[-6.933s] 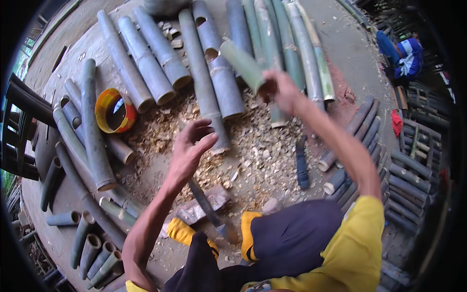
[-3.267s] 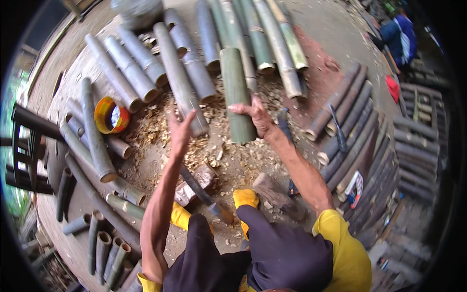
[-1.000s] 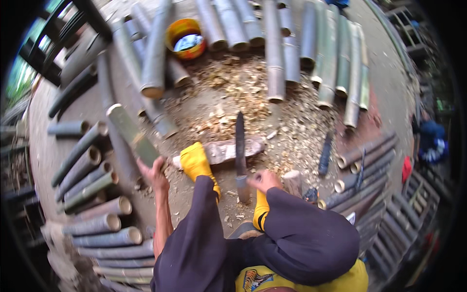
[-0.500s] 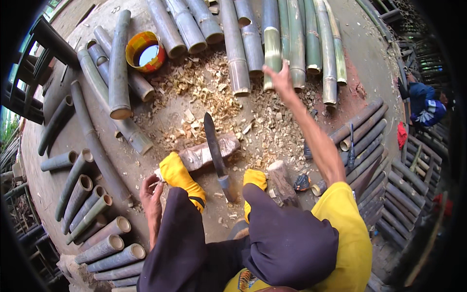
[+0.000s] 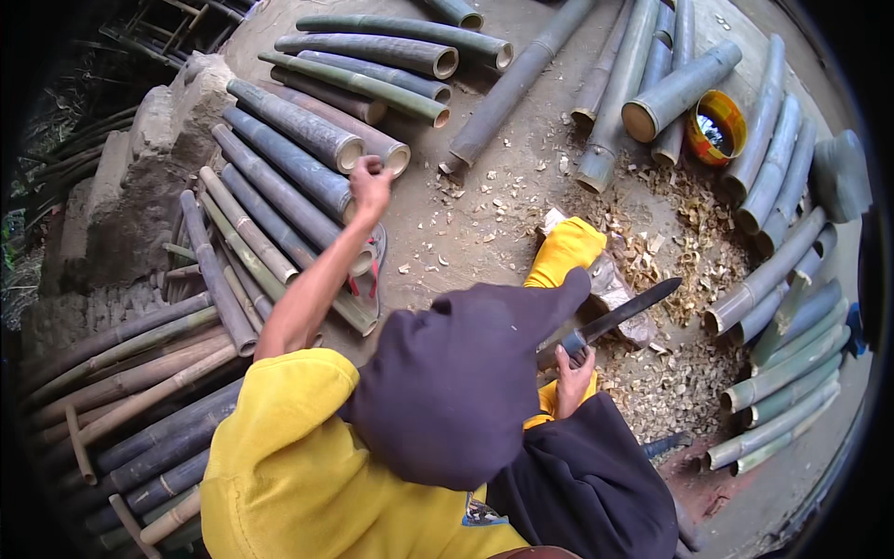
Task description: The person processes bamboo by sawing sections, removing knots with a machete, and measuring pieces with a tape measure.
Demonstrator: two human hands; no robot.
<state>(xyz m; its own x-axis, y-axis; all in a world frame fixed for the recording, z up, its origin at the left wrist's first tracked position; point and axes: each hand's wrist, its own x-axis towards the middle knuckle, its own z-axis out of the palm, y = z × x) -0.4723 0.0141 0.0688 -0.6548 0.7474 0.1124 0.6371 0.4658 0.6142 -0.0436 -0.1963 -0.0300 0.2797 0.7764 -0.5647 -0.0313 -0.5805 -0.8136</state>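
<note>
Our right hand (image 5: 571, 379) has moved onto the knife (image 5: 629, 311), holding it, best kept pointing outward; we cannot tell whether our left hand (image 5: 370, 188) grips a tube (image 5: 294, 124).

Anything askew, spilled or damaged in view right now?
One bamboo tube lies slantwise across its neighbours beside the red-and-yellow bucket, out of line, and loose wood chips litter the ground. No clear damage shows; the right hand grips the machete.

There is one yellow-and-red bucket (image 5: 737, 119); one short thick tube (image 5: 687, 86) just left of it, three grey tubes (image 5: 773, 166) just right; nearer the person than it, one machete (image 5: 628, 314), two hands (image 5: 371, 189), two yellow socks (image 5: 568, 250).
</note>
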